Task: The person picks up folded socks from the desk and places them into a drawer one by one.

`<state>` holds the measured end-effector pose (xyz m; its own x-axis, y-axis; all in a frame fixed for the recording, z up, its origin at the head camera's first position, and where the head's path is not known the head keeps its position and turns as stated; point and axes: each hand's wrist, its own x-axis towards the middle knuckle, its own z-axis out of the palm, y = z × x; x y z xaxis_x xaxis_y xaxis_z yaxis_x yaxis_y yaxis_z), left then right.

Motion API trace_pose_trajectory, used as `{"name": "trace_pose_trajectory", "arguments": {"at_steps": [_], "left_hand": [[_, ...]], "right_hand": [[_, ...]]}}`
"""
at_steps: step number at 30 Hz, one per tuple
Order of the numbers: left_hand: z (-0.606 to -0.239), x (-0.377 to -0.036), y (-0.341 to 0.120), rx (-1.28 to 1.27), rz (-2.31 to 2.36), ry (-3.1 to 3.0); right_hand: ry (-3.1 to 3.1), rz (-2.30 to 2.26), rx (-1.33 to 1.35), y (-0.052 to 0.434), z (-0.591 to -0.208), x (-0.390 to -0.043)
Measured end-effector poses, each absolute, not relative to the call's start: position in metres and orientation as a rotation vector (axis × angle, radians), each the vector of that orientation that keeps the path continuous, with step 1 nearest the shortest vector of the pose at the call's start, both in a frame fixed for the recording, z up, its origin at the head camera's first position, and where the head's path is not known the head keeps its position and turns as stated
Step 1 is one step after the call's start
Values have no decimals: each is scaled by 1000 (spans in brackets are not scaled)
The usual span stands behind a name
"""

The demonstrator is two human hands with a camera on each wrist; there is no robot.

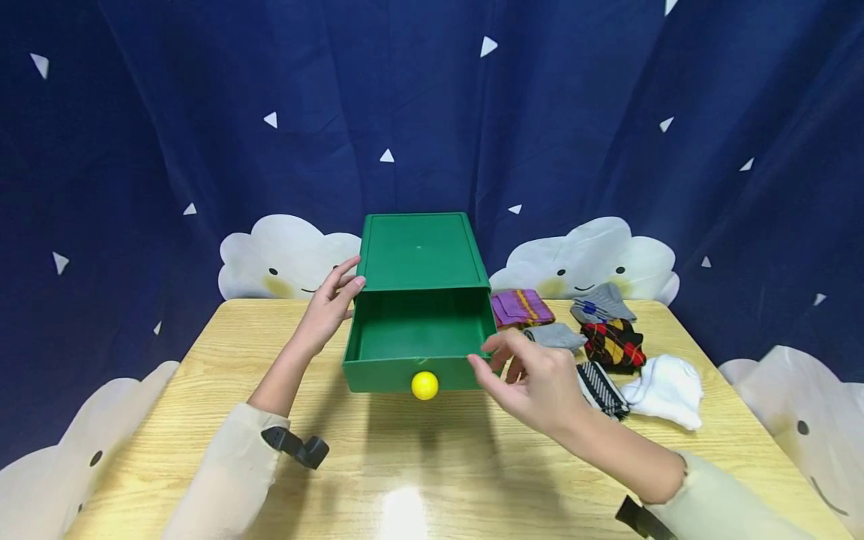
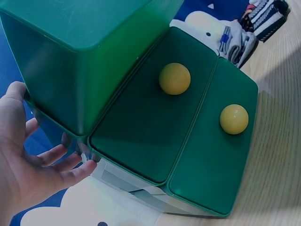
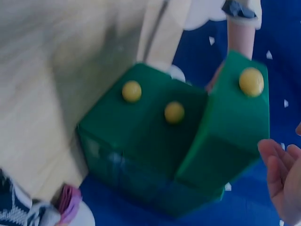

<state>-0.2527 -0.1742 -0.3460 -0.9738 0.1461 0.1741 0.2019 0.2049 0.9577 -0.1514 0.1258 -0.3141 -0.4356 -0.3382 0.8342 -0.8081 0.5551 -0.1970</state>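
A green drawer cabinet (image 1: 421,251) stands upright on the table. Its top drawer (image 1: 381,375), with a yellow round knob (image 1: 424,385), is pulled out, and its bare green floor shows. Two lower drawer fronts, each with a yellow knob (image 2: 174,78), are flush in the left wrist view. My left hand (image 1: 331,307) rests against the cabinet's left side with fingers spread. At the drawer's front right corner is my right hand (image 1: 540,382), its fingers loosely bent with nothing between them. In the right wrist view, the right hand (image 3: 284,181) appears beside the drawer.
Folded socks lie to the cabinet's right: purple striped (image 1: 520,306), grey (image 1: 601,304), plaid (image 1: 614,343), black-and-white (image 1: 601,388) and white (image 1: 664,390) ones. A dark blue curtain (image 1: 418,105) with white clouds hangs behind the wooden table (image 1: 236,337).
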Motion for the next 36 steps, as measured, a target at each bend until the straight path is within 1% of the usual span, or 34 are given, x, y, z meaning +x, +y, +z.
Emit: {"name": "trace_pose_trajectory", "arguments": {"at_steps": [9,17,20,27,36], "left_hand": [[-346,-253,-175,-347,-1930,-2397],[-347,-254,-176,-347,-1933,-2396],[-347,-254,-176,-351,-1937,-2395],[-346,-254,-176,-361,-1944,-2382],[-349,-256,-177,-347,-1950,-2380]], "right_hand": [[-2234,918,604,165,-294,-166],[-2621,984,268,202,-288,-185],[-2720,1009,185,222,-291,-196],[-2872,1247,-58,273,-308,-221],[-2950,1364,-295,327,-333,-232]]}}
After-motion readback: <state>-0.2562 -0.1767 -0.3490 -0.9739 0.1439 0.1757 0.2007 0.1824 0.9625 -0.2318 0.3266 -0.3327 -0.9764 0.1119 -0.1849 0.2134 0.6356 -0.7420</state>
